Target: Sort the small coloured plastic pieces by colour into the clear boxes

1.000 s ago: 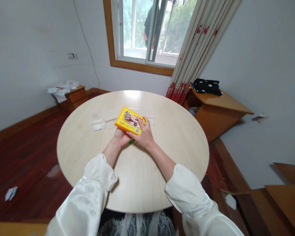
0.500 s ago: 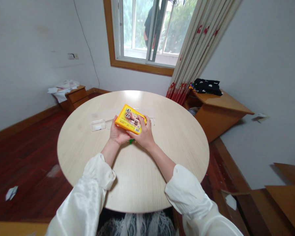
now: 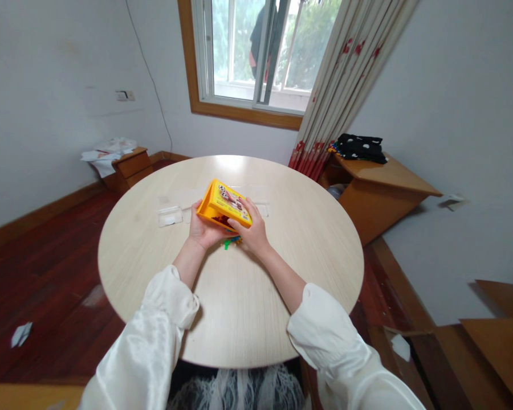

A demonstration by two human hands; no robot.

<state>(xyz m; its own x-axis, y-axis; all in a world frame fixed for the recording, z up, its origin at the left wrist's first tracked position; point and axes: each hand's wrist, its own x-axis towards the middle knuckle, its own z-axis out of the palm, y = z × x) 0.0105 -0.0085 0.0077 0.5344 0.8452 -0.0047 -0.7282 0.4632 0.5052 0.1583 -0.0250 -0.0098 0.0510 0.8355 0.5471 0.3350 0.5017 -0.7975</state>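
Observation:
A yellow plastic game box with a printed lid point(image 3: 233, 204) is held over the round table, partly open. My left hand point(image 3: 202, 232) supports the orange-yellow box bottom point(image 3: 204, 211) from below and the left. Around the right side of the lid my right hand point(image 3: 253, 228) is closed, its thumb at the near edge. The lid is tilted up, leaving a gap on the near left side. Through that gap, small dark pieces point(image 3: 220, 220) show inside. Beneath the hands lie small green and other coloured pieces point(image 3: 227, 244), partly hidden.
The pale round table point(image 3: 239, 307) is in front of me. A clear plastic case point(image 3: 170, 216) lies left of my hands, with more clear plastic behind them. Wooden cabinets stand at left point(image 3: 132, 165) and right point(image 3: 380, 188), with folded black cloth point(image 3: 361, 148) on the right one.
The lid was closed on the box half a second ago. My right hand has lifted its near left side, showing the inside. More of the coloured pieces below are visible.

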